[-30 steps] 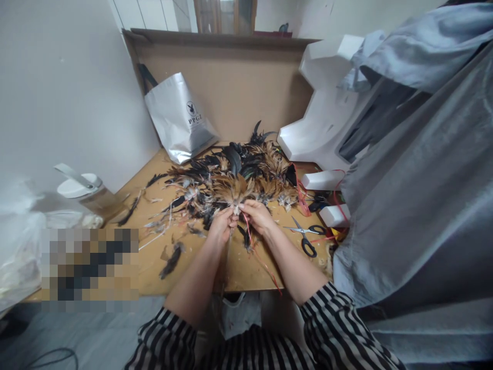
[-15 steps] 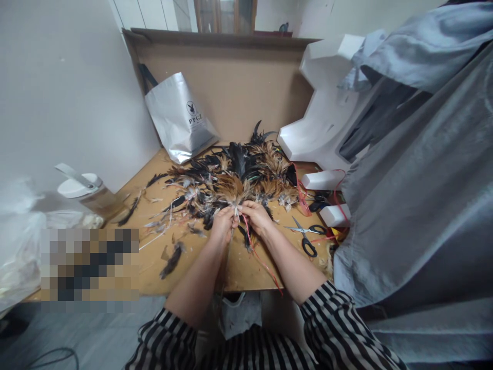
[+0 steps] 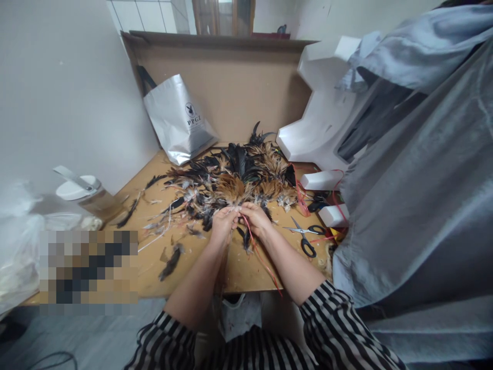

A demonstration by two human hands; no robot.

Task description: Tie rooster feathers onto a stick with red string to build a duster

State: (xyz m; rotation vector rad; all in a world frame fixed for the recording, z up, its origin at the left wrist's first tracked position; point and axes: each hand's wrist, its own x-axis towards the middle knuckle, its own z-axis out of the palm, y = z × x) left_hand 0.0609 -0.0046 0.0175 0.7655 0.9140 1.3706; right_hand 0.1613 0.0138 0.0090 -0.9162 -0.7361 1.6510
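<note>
Both my hands meet at the near end of a bunch of brown feathers (image 3: pixel 232 189). My left hand (image 3: pixel 224 221) pinches the bunch's pale quill ends from the left. Pressed close beside it, my right hand (image 3: pixel 254 215) is closed at the same spot on a red string (image 3: pixel 259 252), whose loose tail trails down toward the table's front edge. The fingertips partly hide the quills and the string's upper end. Behind the hands spreads a heap of black and brown feathers (image 3: pixel 241 159). Scissors (image 3: pixel 305 237) with black handles lie spread apart to the right.
A silver bag (image 3: pixel 179 121) leans at the back left against a cardboard panel (image 3: pixel 246 87). White foam pieces (image 3: pixel 327 103) and grey cloth (image 3: pixel 416 205) border the right. A lidded jug (image 3: pixel 87 195) stands left. Loose feathers (image 3: pixel 171 262) litter the wooden table (image 3: pixel 246 277).
The hands stay together at the quill ends, with only slight finger movement. The whole view has shifted slightly.
</note>
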